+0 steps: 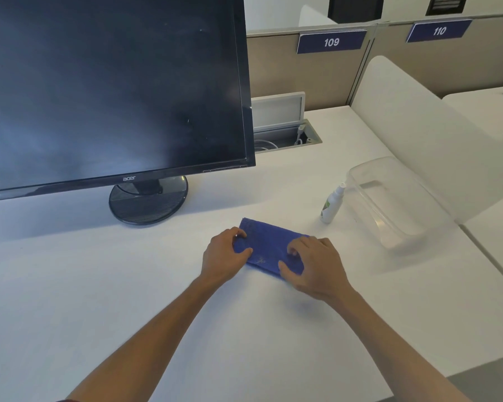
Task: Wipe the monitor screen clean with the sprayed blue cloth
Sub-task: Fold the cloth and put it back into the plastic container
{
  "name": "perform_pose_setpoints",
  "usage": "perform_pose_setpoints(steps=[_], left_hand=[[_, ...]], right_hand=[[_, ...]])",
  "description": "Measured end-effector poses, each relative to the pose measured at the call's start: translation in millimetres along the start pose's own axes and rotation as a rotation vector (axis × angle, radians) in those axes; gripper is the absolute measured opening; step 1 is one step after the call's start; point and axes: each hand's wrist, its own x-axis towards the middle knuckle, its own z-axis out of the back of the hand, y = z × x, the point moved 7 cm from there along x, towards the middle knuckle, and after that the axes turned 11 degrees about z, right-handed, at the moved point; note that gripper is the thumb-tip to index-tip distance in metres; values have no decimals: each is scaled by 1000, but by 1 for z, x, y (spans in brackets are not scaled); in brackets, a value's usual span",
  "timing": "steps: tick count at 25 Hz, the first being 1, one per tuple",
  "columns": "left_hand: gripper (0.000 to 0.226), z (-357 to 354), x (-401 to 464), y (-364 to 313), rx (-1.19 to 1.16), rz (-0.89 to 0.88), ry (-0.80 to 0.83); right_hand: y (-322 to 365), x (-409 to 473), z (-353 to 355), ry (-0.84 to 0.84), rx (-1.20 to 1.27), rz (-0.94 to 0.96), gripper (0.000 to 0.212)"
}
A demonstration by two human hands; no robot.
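A folded blue cloth [269,246] lies flat on the white desk [128,285], in front of me and right of the monitor's stand. My left hand [222,258] holds its left end with curled fingers and thumb. My right hand [314,266] holds its right end, thumb under the near edge and fingers curled on top. The black monitor [111,88] stands at the back left, its dark screen showing faint smears and specks.
A small white spray bottle [332,203] stands to the right of the cloth. Beside it sits a clear plastic bin [395,204]. A cable hatch [285,132] is open behind the monitor. A white divider [418,126] bounds the desk on the right.
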Motion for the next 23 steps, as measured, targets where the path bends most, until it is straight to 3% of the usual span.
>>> perform_pose_setpoints(steps=[2, 6, 9, 16, 19, 23], left_hand=[[30, -1, 0, -1, 83, -22, -15], [51, -1, 4, 2, 132, 17, 11], [56, -2, 7, 2, 106, 30, 45], [54, -9, 4, 1, -12, -66, -47], [55, -13, 6, 4, 150, -105, -96], [61, -40, 3, 1, 416, -194, -27]], right_hand=[[-3, 13, 3, -66, -62, -20, 24], [-37, 22, -28, 317, -82, -209, 50], [-50, 20, -31, 397, 68, -259, 54], [-38, -2, 0, 253, 565, -324, 18], [-38, -3, 44, 152, 626, -284, 18], [-68, -3, 134, -98, 578, -243, 26]])
